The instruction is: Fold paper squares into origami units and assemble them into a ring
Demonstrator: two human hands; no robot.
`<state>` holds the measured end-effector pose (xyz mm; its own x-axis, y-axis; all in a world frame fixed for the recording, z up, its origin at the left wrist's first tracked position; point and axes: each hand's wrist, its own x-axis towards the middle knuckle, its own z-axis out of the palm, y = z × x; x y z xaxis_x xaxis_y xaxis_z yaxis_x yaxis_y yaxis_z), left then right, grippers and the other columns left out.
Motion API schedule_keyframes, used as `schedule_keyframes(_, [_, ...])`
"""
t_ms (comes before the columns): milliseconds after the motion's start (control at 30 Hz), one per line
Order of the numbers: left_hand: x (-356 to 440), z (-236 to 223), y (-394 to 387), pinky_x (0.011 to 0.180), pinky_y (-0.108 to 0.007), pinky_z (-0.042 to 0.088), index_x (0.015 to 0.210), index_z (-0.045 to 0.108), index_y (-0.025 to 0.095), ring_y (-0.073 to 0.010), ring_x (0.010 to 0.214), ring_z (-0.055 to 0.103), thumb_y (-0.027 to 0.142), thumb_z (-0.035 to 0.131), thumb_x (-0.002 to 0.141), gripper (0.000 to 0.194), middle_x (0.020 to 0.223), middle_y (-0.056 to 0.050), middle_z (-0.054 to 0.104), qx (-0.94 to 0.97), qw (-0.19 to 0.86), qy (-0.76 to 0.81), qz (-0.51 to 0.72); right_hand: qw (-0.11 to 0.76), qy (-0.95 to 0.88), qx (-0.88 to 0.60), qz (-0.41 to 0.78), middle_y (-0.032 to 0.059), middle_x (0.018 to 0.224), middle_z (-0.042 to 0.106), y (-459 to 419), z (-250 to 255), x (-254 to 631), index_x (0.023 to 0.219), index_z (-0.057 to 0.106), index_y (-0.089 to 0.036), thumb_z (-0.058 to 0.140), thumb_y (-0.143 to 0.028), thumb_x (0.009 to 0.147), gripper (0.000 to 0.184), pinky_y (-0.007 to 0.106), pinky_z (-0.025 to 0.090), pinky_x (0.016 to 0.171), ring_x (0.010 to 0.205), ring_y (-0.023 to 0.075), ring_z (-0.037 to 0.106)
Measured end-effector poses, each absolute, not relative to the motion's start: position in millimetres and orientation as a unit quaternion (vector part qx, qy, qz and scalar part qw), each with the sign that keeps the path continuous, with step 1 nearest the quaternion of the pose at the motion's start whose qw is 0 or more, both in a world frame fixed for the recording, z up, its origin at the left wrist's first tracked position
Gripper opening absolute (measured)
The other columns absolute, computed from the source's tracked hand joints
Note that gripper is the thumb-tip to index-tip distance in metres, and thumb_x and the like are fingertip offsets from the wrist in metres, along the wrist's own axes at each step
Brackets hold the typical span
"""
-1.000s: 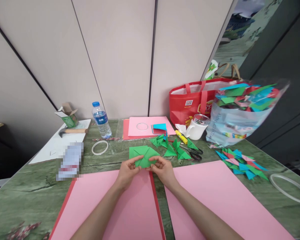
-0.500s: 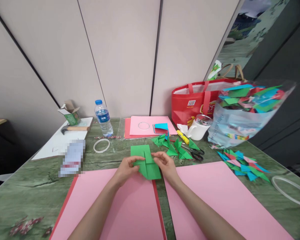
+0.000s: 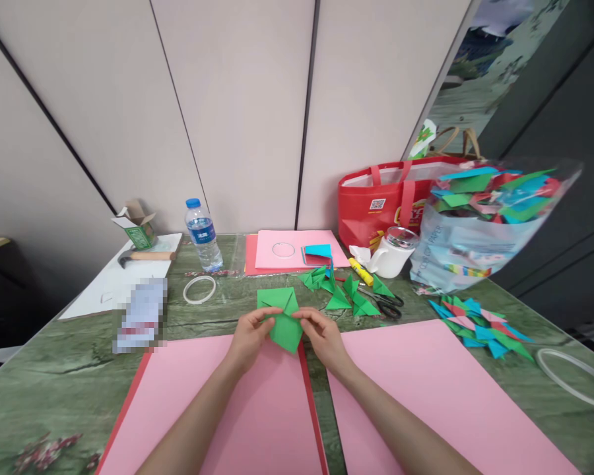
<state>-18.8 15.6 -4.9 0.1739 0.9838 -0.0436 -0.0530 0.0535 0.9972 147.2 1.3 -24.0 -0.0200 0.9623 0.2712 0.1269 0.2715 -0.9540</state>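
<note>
A folded green paper piece (image 3: 285,327) is held between both hands above the table's middle. My left hand (image 3: 249,338) pinches its left side with thumb and fingers closed. From the right, my right hand (image 3: 323,336) pinches its other edge. A flat green sheet (image 3: 276,298) lies on the table just behind the folded piece. Under my forearms lie a pink sheet (image 3: 257,409) on a red one, and a second pink sheet (image 3: 435,389) to the right.
Folded green pieces (image 3: 344,293), scissors (image 3: 387,305) and a yellow marker (image 3: 360,271) lie behind. A white mug (image 3: 391,254), red bag (image 3: 391,198), plastic bag of folded papers (image 3: 480,224), loose coloured pieces (image 3: 478,323), water bottle (image 3: 202,236) and tape rings (image 3: 200,289) surround them.
The green piece was turned and refolded between my hands: half a second ago it spread wider with a flap hanging toward me, now it is narrower and pointed downward. My hands stayed in place.
</note>
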Motion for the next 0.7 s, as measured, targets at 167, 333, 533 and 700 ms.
schedule_keyframes(167, [-23.5, -6.9, 19.6, 0.051, -0.02, 0.035, 0.092, 0.065, 0.014, -0.0092, 0.054, 0.047, 0.027, 0.068, 0.064, 0.031, 0.062, 0.0, 0.058, 0.47, 0.606, 0.425, 0.481, 0.51, -0.635, -0.435, 0.383, 0.0062, 0.096, 0.054, -1.6, -20.5, 147.0, 0.091, 0.064, -0.023, 0.046, -0.012, 0.07, 0.03, 0.024, 0.049, 0.055, 0.081, 0.0175, 0.056])
schedule_keyframes(333, [-23.8, -3.2, 17.2, 0.058, -0.023, 0.04, 0.102, 0.06, 0.014, -0.0108, 0.058, 0.053, 0.025, 0.068, 0.065, 0.039, 0.069, -0.003, 0.062, 0.47, 0.656, 0.38, 0.453, 0.492, -0.645, -0.433, 0.392, 0.0047, 0.095, 0.05, -2.8, -15.3, 147.4, 0.088, 0.063, -0.023, 0.056, -0.012, 0.063, 0.028, 0.023, 0.049, 0.053, 0.067, 0.0129, 0.055])
schedule_keyframes(533, [-21.8, -1.0, 16.1, 0.061, -0.025, 0.041, 0.102, 0.06, 0.015, -0.0143, 0.064, 0.057, 0.027, 0.069, 0.064, 0.04, 0.075, -0.005, 0.064, 0.472, 0.667, 0.364, 0.448, 0.497, -0.648, -0.432, 0.383, 0.0056, 0.096, 0.049, -0.9, -15.3, 150.0, 0.082, 0.062, -0.021, 0.054, -0.011, 0.061, 0.025, 0.023, 0.047, 0.052, 0.073, 0.0158, 0.055])
schedule_keyframes(700, [-18.9, -1.5, 16.0, 0.054, -0.021, 0.037, 0.08, 0.063, 0.014, -0.0102, 0.057, 0.049, 0.025, 0.071, 0.061, 0.023, 0.064, 0.0, 0.058, 0.5, 0.584, 0.436, 0.467, 0.524, -0.626, -0.439, 0.376, 0.0042, 0.089, 0.054, 3.2, -21.1, 153.3, 0.071, 0.059, -0.019, 0.039, -0.008, 0.064, 0.024, 0.024, 0.043, 0.06, 0.083, 0.0172, 0.053])
